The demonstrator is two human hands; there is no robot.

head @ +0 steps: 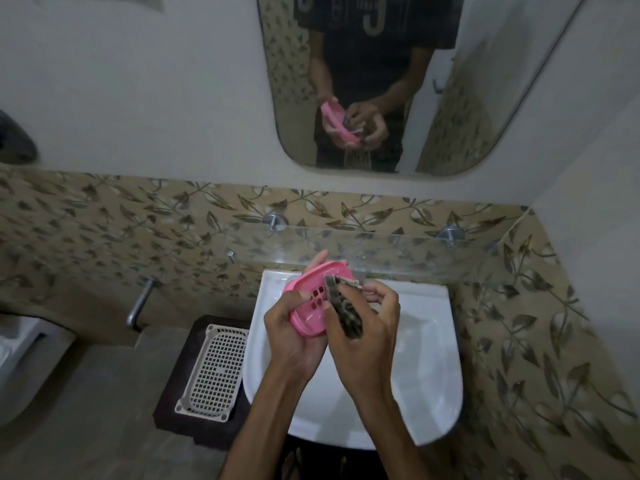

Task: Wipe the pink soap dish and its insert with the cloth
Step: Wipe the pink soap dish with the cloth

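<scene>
Pink soap dish half-hidden by left hand gripping it; right hand fingers pinch cloth.

I stand at the sink, and my left hand holds the soap dish above its basin toward twelve o'clock. My right hand is at three o'clock of the dish, pressing the cloth onto it. The glass shelf runs behind the sink, the mirror above that. At nine o'clock of the sink lies a tray (on a mat), and the tap juts from the wall beyond it.
</scene>
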